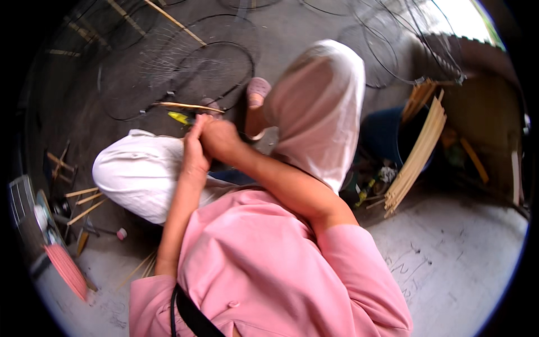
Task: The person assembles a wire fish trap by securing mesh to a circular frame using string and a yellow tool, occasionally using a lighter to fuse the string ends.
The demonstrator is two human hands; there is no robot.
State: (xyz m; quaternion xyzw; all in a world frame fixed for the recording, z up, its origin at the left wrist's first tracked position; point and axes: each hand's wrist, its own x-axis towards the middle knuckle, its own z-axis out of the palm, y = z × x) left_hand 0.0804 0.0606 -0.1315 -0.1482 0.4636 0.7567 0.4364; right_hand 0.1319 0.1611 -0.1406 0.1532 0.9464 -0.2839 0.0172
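Head view shows touching hands (220, 136), grip unclear, over grey floor (286, 48) with hoops (252, 59).

Room between the knees (317, 84); beyond, a dark hoop (254, 64) and, apparently, fine wires (165, 63).

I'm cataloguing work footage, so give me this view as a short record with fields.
Left hand: close against right hand, grip unclear
Right hand: blurred, grip unclear
Just beyond hands: thin wooden strip, yellow-green object
Floor ahead: black hoop
Right side: blue bucket, bundle of pale strips
Left side: loose sticks, pink ribbed object
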